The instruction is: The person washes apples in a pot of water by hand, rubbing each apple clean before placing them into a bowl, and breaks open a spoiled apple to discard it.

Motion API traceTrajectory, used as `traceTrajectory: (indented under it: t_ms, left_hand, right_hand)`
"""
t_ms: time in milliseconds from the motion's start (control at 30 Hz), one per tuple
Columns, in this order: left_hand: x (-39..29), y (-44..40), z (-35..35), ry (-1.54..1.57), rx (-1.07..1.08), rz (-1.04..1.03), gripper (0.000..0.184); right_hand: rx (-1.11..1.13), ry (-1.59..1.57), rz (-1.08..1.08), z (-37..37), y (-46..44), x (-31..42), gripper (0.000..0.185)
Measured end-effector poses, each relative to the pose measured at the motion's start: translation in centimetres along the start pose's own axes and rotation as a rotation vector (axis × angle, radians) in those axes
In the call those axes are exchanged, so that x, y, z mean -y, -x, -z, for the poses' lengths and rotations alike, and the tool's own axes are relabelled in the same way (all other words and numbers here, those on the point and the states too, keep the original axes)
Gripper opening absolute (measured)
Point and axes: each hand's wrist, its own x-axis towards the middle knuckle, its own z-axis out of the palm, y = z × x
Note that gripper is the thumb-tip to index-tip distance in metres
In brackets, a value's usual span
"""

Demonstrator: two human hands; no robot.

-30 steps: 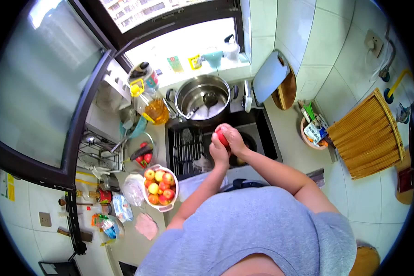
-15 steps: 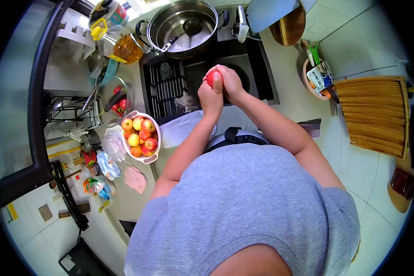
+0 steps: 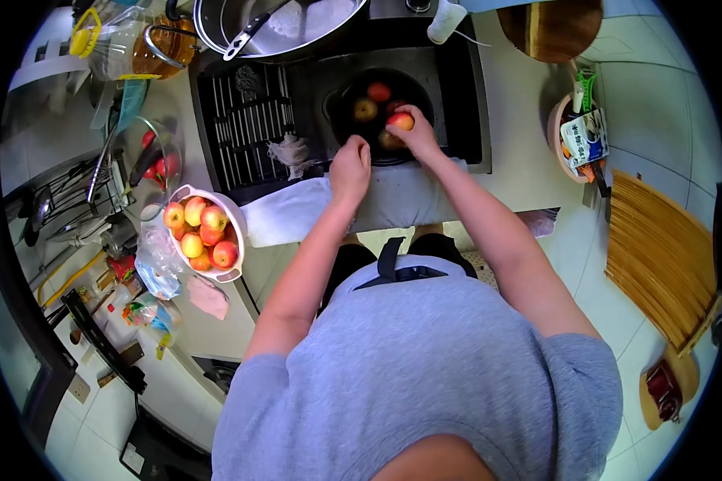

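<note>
My right hand (image 3: 422,139) is closed on a red-yellow apple (image 3: 400,121), low over the dark round basin (image 3: 341,132) in the sink. Inside that basin lie several more apples, among them a red one (image 3: 379,91) and a duller yellowish one (image 3: 365,110). At the basin's near left edge, my left hand (image 3: 350,170) has its fingers curled in a loose fist, with nothing showing in it. A white bowl (image 3: 239,228) heaped with red and yellow apples stands on the counter to the left.
A drying rack (image 3: 245,132) covers the sink's left part, with a whitish cloth (image 3: 291,152) on it. Behind stands a large steel pot (image 3: 277,48). An oil bottle (image 3: 156,48) is at back left. A pink container (image 3: 559,144) sits on the right.
My hands were together around a red apple and have parted. The right one is lower over the basin with an apple; the left has drawn away. The view has shifted, showing the apples in the basin.
</note>
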Motion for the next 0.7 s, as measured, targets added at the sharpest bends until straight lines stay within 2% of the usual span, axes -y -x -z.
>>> traceTrajectory:
  t_ms: [33,67,100,167,200,233,300,367,467,533,567,633,700]
  left_hand:
    - [0.4,-0.6,-0.2,-0.228,-0.16,-0.203,0.019]
    - [0.8,-1.1,-0.4,-0.255,-0.099,-0.19,0.032]
    - [1.4,-1.8,-0.8,-0.255,-0.101,-0.179,0.032]
    - [2.3,-3.8,-1.8,-0.529,-0.133,-0.366,0.04]
    - [3.9,-4.8,-3.1,-0.712,-0.194,-0.426,0.034]
    - [4.7,-5.5,-3.6,-0.711,-0.192,-0.418,0.034]
    - [5.9,-6.3,-4.3,-0.985,-0.09,-0.413,0.024]
    - [6.8,-6.4,-4.7,-0.933,-0.074,-0.405,0.022]
    - [6.9,-6.2,-4.4,-0.855,-0.027,-0.394,0.023]
    - [6.2,-6.0,-3.7,-0.828,-0.005,-0.383,0.021]
    - [5.7,-5.8,-3.3,-0.802,0.026,-0.39,0.02]
    - [5.2,-5.4,-2.6,-0.78,0.046,-0.394,0.018]
    - [4.7,-4.6,-2.0,-0.66,-0.004,-0.379,0.019]
  right_hand:
    - [0.011,0.002,-0.009,0.1,-1.0,-0.2,0.052]
    - [0.039,0.204,0.094,0.3,-1.8,-0.3,0.054]
    - [0.067,0.405,0.202,0.3,-2.6,-0.3,0.057]
    - [0.117,0.466,0.219,-0.3,-3.6,-0.3,0.062]
    - [0.131,0.58,0.219,-1.0,-4.3,-1.4,0.064]
    - [0.142,0.694,0.219,-1.5,-4.8,-1.7,0.066]
    - [0.137,0.745,0.159,-2.4,-4.9,-1.8,0.068]
    - [0.134,0.796,0.098,-3.1,-4.6,-1.1,0.071]
    - [0.109,0.874,0.164,-4.2,-4.5,-1.6,0.062]
    - [0.091,0.956,0.225,-5.5,-5.0,-2.8,0.046]
    - [0.092,0.954,0.234,-6.1,-4.9,-3.1,0.046]
    - [0.006,1.156,0.312,-7.1,-4.7,-3.3,0.035]
    - [0.012,1.204,0.26,-7.5,-4.8,-2.9,0.036]
